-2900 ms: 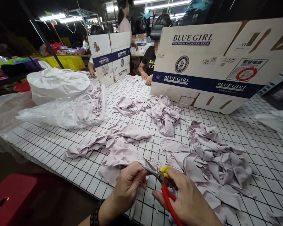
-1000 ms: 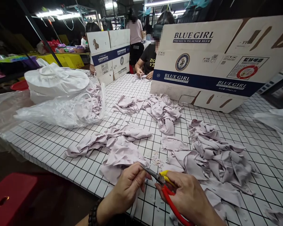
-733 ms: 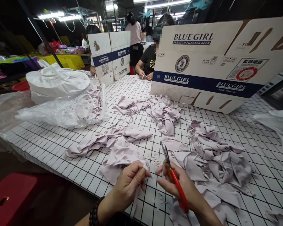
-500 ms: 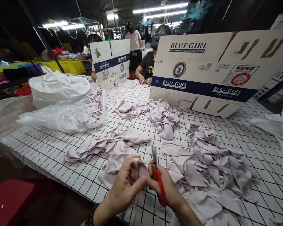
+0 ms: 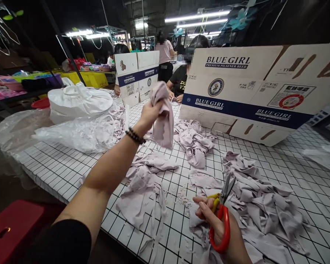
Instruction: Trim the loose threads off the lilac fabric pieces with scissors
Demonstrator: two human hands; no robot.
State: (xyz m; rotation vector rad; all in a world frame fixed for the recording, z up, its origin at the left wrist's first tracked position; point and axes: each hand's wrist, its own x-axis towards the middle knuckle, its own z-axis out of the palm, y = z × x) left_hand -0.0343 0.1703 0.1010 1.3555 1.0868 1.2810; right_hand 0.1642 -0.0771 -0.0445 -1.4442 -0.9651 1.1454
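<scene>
Our left hand (image 5: 151,112) is clamped on a bunched lilac cloth piece (image 5: 165,126), raised above the table (image 5: 52,172) at arm's length. Our right hand (image 5: 225,231) is curled around the red-and-yellow scissors (image 5: 222,200), blades parted, with no cloth between them that we can make out. We judge this to be a laying-aside step between cuts. The next move seems to call for loosening the left fingers over a pile, with the blades kept well apart from the cloth. Around us lie clippings (image 5: 184,196), a near cloth bundle (image 5: 137,198), a middle pile (image 5: 195,141) and a right-hand heap (image 5: 264,205). Farther out stands a large carton (image 5: 222,99).
</scene>
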